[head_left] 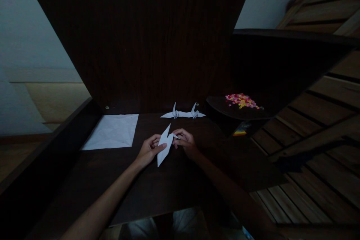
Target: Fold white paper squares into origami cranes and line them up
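A white folded paper crane [165,152] is held above the dark desk, its pointed wings tilted up and down. My left hand [148,149] grips its body, thumb lying across the near wing. With the fingertips of my right hand [186,142] I pinch the narrow pointed end on the crane's right side. Beyond my hands, two finished-looking white paper cranes [183,114] stand side by side near the back panel, wing tips touching or overlapping.
A white paper sheet [114,132] lies at the desk's left. Small colourful pieces [242,100] are heaped on a rounded shelf [219,107] at right. A raised side board [50,138] edges the left, and wooden slats [323,172] stand at the right.
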### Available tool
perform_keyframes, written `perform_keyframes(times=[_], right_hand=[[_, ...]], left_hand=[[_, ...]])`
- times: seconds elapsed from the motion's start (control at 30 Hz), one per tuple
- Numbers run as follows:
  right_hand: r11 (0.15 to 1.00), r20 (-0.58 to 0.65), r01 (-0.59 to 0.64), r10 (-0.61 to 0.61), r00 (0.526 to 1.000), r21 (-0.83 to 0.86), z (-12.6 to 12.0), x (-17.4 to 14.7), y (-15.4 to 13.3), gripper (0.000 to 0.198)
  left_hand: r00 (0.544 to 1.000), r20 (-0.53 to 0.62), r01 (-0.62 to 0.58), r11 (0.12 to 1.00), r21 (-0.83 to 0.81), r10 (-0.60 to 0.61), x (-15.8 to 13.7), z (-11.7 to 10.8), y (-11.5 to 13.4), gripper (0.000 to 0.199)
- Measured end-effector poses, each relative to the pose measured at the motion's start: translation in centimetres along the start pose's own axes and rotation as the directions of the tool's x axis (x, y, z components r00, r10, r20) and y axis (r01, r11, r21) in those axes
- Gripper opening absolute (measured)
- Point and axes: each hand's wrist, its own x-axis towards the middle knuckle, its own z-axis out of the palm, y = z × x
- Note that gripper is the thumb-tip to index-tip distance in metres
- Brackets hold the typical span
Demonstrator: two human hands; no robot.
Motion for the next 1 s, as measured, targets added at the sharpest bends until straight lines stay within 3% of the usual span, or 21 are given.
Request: perform_keyframes(times=[0.17,0.3,0.47,0.7,1.0], right_hand=[[0.986,-0.134,0.029,-0.052,0.99,-0.164,0.6,0.0,-0.2,0.023],[0.982,-0.195,0.017,-0.054,0.979,-0.186,0.5,0.0,-0.2,0.029],[0.983,-0.16,-0.005,-0.025,0.987,-0.183,0.4,0.0,-0.1,0.035],[0.995,-0.089,-0.102,0.101,0.991,-0.013,0.4,0.3,0.2,0.043],[0.949,0.034,-0.267,0.276,0.961,-0.167,0.6,0.4,2.1,0.042]], left_hand=[[0.999,-0.005,-0.053,0.994,0.101,0.054,0.0,0.2,-0.4,0.037],[0.998,0.034,-0.056,0.988,0.147,0.051,-0.1,0.4,-0.4,0.034],[0.994,0.111,-0.026,0.986,0.166,0.007,-0.1,0.3,-0.2,0.034],[0.996,-0.003,-0.087,0.989,0.123,0.088,-0.1,0.1,0.1,0.032],[0.979,-0.079,-0.172,0.971,0.169,0.187,-0.1,-0.3,-0.1,0.028]])
